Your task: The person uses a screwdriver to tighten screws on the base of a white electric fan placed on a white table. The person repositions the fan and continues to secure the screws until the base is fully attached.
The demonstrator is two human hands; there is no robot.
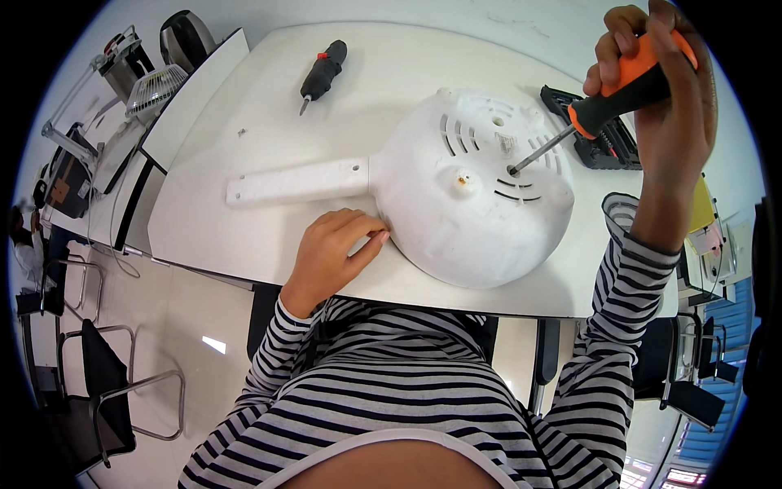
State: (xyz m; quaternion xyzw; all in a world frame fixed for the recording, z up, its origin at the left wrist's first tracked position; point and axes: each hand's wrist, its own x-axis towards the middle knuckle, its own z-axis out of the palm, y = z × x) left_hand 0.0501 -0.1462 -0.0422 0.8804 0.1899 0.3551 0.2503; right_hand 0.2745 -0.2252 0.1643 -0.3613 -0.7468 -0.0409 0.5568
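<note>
A white, pan-shaped plastic appliance (456,236) with a long handle (301,184) lies bottom up on the table. Vent slots, short feet and recessed holes show on its underside. My right hand (672,106) is wrapped round the orange-and-black grip of a screwdriver (607,107). The screwdriver slants down to the left, its tip in or at a hole among the slots; how deep it sits I cannot tell. Close to where the handle meets the body, my left hand (336,254) has its fingers curled, thumb and fingertips against the appliance's near-left edge.
A black power screwdriver (324,72) lies at the back of the white table (204,191). Small screws (242,131) are left of it. Behind my right hand is a black tool case (599,151). A kettle (186,41) stands on the left side table; chairs (106,383) are on the floor.
</note>
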